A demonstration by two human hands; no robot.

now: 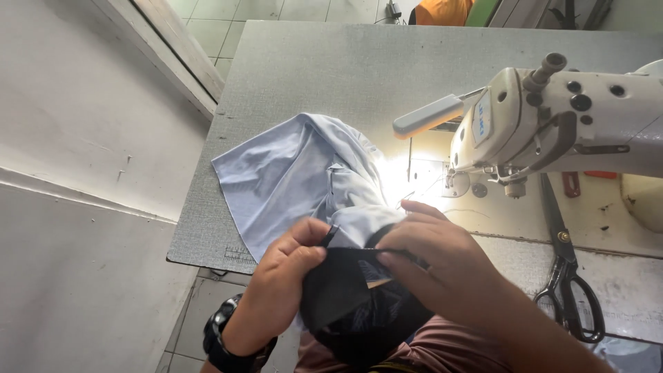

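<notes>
My left hand (pixel 286 266) pinches the edge of a black fabric piece (pixel 345 297) where it meets a pale blue garment (pixel 290 173). My right hand (pixel 442 259) grips the same black edge a little further right, fingers closed on it. The blue garment spreads up and left over the grey sewing table (pixel 345 69), its right part washed out by the machine lamp. The black piece hangs down over my lap. I wear a black watch (pixel 221 338) on my left wrist.
A white industrial sewing machine (pixel 552 117) stands at the right, its needle area (pixel 456 183) brightly lit. Black-handled scissors (pixel 566 262) lie on the table right of my right hand. A white wall runs along the left; tiled floor lies beyond the table.
</notes>
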